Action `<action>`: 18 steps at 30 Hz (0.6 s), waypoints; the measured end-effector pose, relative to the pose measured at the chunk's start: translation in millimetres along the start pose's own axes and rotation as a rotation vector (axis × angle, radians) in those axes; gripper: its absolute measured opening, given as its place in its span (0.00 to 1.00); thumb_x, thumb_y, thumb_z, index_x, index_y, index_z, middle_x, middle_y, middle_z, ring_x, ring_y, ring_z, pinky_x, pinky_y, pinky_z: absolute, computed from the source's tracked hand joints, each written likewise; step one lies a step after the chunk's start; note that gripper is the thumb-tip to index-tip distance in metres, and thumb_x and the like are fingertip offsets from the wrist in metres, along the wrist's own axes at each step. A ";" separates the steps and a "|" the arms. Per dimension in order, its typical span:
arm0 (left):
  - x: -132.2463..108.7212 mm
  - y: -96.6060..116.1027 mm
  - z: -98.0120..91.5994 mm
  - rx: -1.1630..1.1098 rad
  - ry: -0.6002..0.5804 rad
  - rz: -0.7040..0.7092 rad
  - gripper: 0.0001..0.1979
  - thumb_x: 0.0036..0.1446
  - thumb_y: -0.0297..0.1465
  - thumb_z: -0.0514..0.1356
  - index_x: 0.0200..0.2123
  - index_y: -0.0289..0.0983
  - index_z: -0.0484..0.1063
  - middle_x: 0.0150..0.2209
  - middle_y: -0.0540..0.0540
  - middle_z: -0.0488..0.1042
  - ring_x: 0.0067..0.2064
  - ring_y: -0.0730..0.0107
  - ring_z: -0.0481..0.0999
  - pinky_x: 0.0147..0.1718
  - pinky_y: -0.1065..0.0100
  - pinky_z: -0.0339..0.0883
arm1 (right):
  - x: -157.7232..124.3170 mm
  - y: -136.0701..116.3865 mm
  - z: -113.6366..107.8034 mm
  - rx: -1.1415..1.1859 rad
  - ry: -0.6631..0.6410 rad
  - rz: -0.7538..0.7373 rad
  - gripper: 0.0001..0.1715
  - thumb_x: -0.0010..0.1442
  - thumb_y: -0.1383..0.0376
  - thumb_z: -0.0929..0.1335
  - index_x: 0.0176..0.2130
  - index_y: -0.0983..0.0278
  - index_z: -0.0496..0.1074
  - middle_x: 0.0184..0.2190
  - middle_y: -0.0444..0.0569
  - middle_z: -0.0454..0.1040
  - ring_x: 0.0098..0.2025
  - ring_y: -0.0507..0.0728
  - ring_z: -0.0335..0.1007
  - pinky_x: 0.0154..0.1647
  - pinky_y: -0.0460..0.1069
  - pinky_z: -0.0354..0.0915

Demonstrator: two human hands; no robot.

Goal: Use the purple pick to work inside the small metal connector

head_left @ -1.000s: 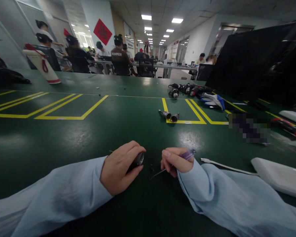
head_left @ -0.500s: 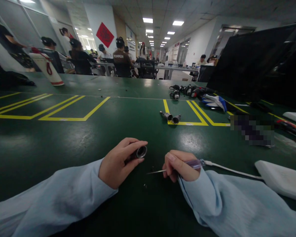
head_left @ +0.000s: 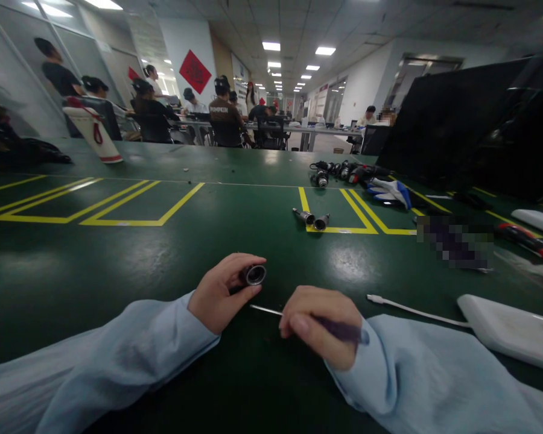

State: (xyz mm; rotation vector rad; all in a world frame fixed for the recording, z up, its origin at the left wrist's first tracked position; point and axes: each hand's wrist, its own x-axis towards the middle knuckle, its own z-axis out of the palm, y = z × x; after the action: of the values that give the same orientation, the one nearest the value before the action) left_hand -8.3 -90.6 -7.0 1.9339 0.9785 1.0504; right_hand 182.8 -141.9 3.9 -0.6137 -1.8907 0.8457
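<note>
My left hand (head_left: 219, 292) rests on the green table (head_left: 117, 265) and is closed round a small dark metal cylinder (head_left: 253, 275), its open ring end facing right. My right hand (head_left: 319, 322) is closed round a purple-handled screwdriver (head_left: 339, 330). The screwdriver's thin metal shaft (head_left: 265, 310) points left, its tip just below the cylinder and close to my left fingers. Both forearms are in light blue sleeves.
Two small metal parts (head_left: 311, 218) lie on a yellow line ahead. Farther back are dark tool parts (head_left: 339, 170) and a blue-white glove (head_left: 391, 190). A white cable (head_left: 407, 306) and white device (head_left: 511, 331) lie at right, beside a red-handled tool (head_left: 527, 239). Large black monitor (head_left: 470, 120) right. People sit at far tables.
My right hand moved down and toward me, turning the screwdriver so its shaft points left at the cylinder. My left hand lifted the cylinder, turning its open end into view.
</note>
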 end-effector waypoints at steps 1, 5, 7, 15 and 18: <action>0.8 -0.5 0.2 -0.040 0.020 -0.029 0.17 0.46 0.26 0.59 0.42 0.34 0.66 0.41 0.44 0.69 0.42 0.68 0.73 0.41 0.64 0.71 | -0.6 -0.5 4.3 -0.071 -0.073 -0.129 0.12 0.59 0.64 0.60 0.30 0.65 0.70 0.26 0.48 0.75 0.31 0.51 0.71 0.34 0.46 0.64; 5.2 -3.0 -1.1 -0.175 0.118 -0.166 0.21 0.43 0.29 0.62 0.43 0.32 0.64 0.37 0.44 0.73 0.40 0.67 0.75 0.43 0.64 0.70 | -9.8 6.5 27.9 -0.484 -0.296 -0.609 0.10 0.59 0.61 0.61 0.31 0.61 0.68 0.40 0.41 0.76 0.50 0.53 0.65 0.50 0.49 0.59; 7.8 -4.8 -2.6 -0.217 0.165 -0.199 0.23 0.41 0.30 0.64 0.43 0.33 0.64 0.37 0.44 0.74 0.40 0.66 0.75 0.44 0.64 0.70 | -14.9 12.0 35.4 -0.622 -0.433 -0.609 0.11 0.60 0.59 0.60 0.32 0.58 0.69 0.42 0.38 0.75 0.56 0.54 0.58 0.54 0.51 0.56; 11.7 -8.2 -3.5 -0.243 0.166 -0.221 0.24 0.39 0.29 0.65 0.42 0.32 0.65 0.37 0.43 0.75 0.40 0.66 0.75 0.43 0.66 0.70 | -6.4 18.1 22.4 -0.642 -0.463 -0.599 0.14 0.62 0.67 0.58 0.33 0.63 0.70 0.39 0.41 0.76 0.46 0.52 0.68 0.41 0.46 0.65; 10.8 -7.6 -3.0 -0.237 0.144 -0.220 0.24 0.39 0.29 0.65 0.43 0.32 0.65 0.37 0.43 0.75 0.40 0.66 0.75 0.43 0.67 0.70 | -2.3 21.2 19.8 -0.659 -0.418 -0.615 0.14 0.62 0.67 0.58 0.32 0.64 0.70 0.37 0.42 0.77 0.43 0.53 0.70 0.39 0.47 0.66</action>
State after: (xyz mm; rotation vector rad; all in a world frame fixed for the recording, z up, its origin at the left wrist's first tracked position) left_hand -9.0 -77.1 -8.5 1.5398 1.0668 1.1336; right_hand 167.2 -136.0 -20.0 -0.1937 -2.5606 -0.0781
